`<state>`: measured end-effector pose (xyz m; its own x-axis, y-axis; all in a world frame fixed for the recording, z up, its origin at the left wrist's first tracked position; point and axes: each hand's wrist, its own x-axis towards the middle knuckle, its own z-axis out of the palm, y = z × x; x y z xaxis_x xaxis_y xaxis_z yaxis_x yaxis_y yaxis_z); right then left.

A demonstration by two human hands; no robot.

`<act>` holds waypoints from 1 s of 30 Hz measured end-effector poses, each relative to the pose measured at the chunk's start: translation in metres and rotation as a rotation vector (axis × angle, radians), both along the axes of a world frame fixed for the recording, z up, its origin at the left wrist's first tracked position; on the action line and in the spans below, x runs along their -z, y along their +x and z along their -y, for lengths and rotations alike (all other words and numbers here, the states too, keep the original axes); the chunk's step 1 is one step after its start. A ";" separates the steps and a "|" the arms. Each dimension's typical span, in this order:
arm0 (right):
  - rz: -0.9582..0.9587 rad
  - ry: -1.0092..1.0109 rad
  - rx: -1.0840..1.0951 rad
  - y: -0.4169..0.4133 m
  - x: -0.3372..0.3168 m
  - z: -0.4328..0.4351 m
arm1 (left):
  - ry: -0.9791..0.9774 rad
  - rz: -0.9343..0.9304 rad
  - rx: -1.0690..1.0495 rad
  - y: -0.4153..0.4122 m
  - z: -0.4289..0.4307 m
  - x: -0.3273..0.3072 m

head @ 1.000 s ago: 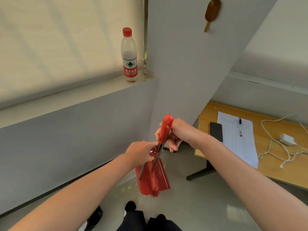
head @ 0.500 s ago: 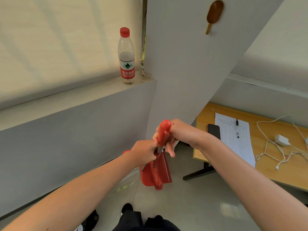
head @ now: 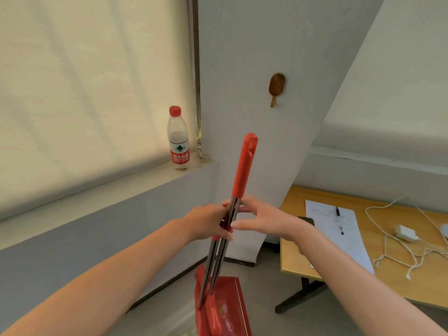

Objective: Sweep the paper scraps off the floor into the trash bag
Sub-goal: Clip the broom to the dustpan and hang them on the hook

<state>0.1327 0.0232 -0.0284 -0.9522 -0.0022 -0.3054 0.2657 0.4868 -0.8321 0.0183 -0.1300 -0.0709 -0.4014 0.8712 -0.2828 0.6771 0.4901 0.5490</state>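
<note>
Broom (head: 244, 166): held nearly upright in front of the person; its red grip points up against the white pillar and its metal shaft runs down between the hands.
Dustpan (head: 229, 309): red, low at the bottom of the view over the floor. Its own metal shaft rises beside the broom's, and the two look touching.
Left hand (head: 208, 223): fingers curled round both shafts just below the red grip, clamped on them.
Right hand (head: 263, 218): fingers (head: 238, 224) stretched out and loose. The tips reach the broom shaft from the right and do not wrap it.
Floor (head: 266, 299): pale grey and glossy.
Window sill (head: 109, 190): a long pale ledge under a drawn cream blind (head: 84, 93), with a grey wall below.
Water bottle (head: 179, 139): clear with a red cap and red label, upright at the sill's right end, just beside the pillar.
Pillar (head: 254, 81): white, carrying a brown lolly-shaped hook (head: 276, 87).
Worktop (head: 424, 282): light wood on a dark metal leg (head: 300, 297), standing to the right in the room's corner.
Printed sheet (head: 339, 241): on the worktop's left part, running toward the near edge, with a pen (head: 337, 210) on its far end.
Phone (head: 308, 220): dark, near the worktop's left edge, partly hidden by the right wrist.
Charger (head: 404, 232): white, toward the right edge, with its pale cable (head: 400, 259) looping to the near edge.
</note>
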 end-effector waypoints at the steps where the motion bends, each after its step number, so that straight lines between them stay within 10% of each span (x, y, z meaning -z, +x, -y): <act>1: -0.056 0.011 0.021 -0.002 -0.002 0.002 | -0.010 -0.021 0.014 -0.002 -0.003 -0.011; 16: -0.520 -0.097 0.693 -0.027 -0.041 -0.006 | 0.146 -0.586 -0.191 -0.004 -0.062 -0.076; 30: -0.456 -0.162 0.874 -0.073 -0.029 -0.039 | 0.341 -0.185 -0.218 -0.047 -0.115 -0.047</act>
<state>0.0597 0.0618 0.0008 -0.6657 0.7456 0.0319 0.1151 0.1449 -0.9827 -0.0290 -0.0145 -0.0235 -0.6030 0.7915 0.0995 0.6797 0.4445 0.5835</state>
